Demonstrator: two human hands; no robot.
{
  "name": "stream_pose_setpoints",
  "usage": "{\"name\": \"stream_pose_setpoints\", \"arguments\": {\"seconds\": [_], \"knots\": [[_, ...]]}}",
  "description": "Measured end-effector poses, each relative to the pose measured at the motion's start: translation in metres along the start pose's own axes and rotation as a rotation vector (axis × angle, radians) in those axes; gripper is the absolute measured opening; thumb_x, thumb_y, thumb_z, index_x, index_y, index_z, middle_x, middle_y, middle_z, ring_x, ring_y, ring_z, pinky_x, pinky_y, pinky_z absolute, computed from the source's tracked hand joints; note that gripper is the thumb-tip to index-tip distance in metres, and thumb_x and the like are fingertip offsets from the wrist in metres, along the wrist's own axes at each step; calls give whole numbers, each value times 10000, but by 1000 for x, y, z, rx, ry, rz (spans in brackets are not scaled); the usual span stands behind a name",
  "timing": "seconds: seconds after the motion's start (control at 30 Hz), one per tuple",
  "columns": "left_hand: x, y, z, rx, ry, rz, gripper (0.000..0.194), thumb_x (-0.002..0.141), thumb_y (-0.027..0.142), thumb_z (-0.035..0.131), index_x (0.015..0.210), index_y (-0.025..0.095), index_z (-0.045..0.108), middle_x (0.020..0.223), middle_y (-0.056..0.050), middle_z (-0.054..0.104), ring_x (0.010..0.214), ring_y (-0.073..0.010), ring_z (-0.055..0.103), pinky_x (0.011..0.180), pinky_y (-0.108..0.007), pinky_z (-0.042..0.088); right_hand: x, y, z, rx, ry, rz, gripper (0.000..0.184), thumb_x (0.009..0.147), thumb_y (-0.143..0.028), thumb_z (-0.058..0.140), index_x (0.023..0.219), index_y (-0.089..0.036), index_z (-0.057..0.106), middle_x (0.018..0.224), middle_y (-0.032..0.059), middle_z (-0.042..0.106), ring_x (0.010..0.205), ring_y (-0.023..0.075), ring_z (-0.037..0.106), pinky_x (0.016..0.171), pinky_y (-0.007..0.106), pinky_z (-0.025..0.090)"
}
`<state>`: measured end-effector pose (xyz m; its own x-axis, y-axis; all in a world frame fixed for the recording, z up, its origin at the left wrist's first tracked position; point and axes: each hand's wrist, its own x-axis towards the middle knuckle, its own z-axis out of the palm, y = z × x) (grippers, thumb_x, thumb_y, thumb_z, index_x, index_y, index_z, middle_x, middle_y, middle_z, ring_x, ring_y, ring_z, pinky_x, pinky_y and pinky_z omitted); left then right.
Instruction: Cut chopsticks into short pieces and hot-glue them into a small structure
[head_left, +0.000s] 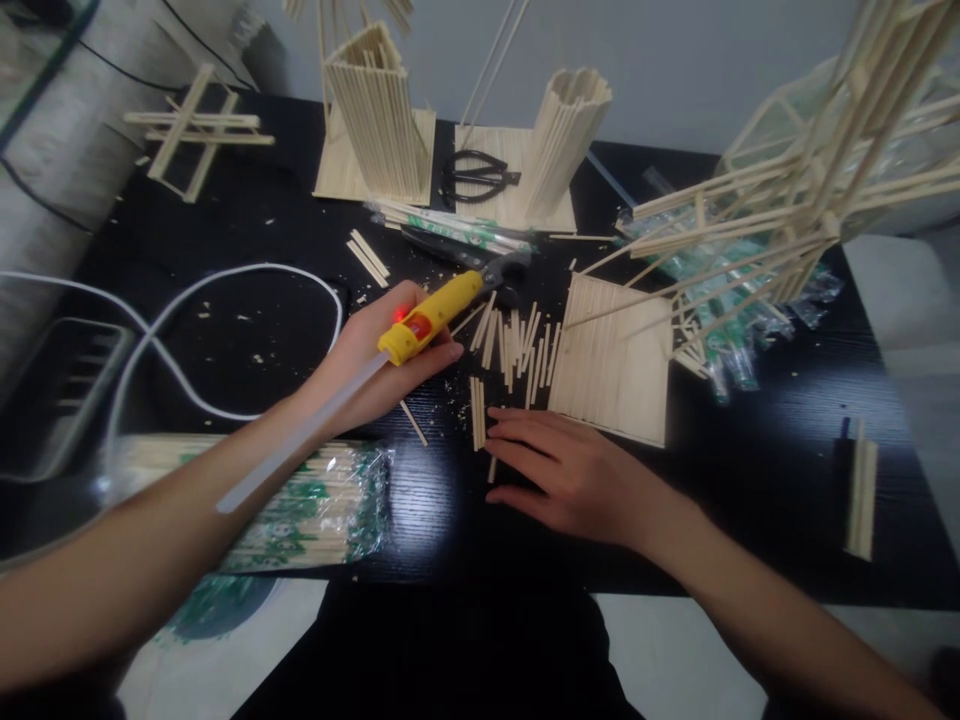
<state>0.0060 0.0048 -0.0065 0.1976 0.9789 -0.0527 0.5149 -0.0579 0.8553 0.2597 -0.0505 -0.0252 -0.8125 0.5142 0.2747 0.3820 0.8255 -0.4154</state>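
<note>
My left hand [375,350] is wrapped round a yellow hot glue gun [435,315], whose red light is lit. A long translucent glue stick [300,435] sticks out of its back end over my forearm. My right hand [559,465] lies low over the table with its fingers stretched out and apart. Its fingertips are at a small row of short wooden sticks [478,413]. Just beyond lie several loose short sticks [514,345]. A flat square panel of sticks [615,360] rests beside them, to the right.
Two stick towers [379,120] [562,140] stand on bases at the back, with black scissors [480,177] between them. A stick frame [795,230] rises at right. Bagged sticks [315,505] lie front left, near a looped white cable [180,375]. A crossed-stick piece [199,130] sits back left.
</note>
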Motion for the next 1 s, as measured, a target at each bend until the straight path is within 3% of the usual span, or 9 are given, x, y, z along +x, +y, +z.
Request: {"name": "stream_pose_setpoints", "arguments": {"seconds": [0.27,0.4,0.6,0.87,1.0], "knots": [[1,-3,1,49,2,15,240,827,374,751,894,213,586,841,18,663,734,-162,619,674,-323,478,1,2,-8,102,-13,29,342,944,-316,699,1197,-88,668,1166,165,682,1233,291,614,1046,462,576],[0,-8,1,85,-8,44,237,835,377,743,907,211,591,853,18,681,754,-161,634,696,-312,487,2,3,-12,121,-66,71,280,918,-326,734,1108,-122,706,1114,130,689,1084,257,653,934,431,605],[0,-10,1,76,-21,46,251,838,388,736,934,212,585,896,8,709,778,-169,658,699,-312,501,3,2,-7,55,-83,47,160,942,-253,690,1064,-155,725,1093,104,696,1097,250,644,934,433,579],[-1,-12,2,135,-137,99,292,825,385,750,965,222,552,916,4,726,750,-160,658,692,-294,488,4,0,0,-19,0,36,273,962,-376,664,1051,-121,701,1020,126,709,1048,274,651,890,446,591],[-4,-13,6,174,-224,115,275,848,346,718,998,222,524,953,-8,718,741,-145,645,671,-271,465,6,0,3,-29,19,48,222,975,-304,641,1062,-106,693,1010,121,703,1026,272,643,890,431,587]]}}
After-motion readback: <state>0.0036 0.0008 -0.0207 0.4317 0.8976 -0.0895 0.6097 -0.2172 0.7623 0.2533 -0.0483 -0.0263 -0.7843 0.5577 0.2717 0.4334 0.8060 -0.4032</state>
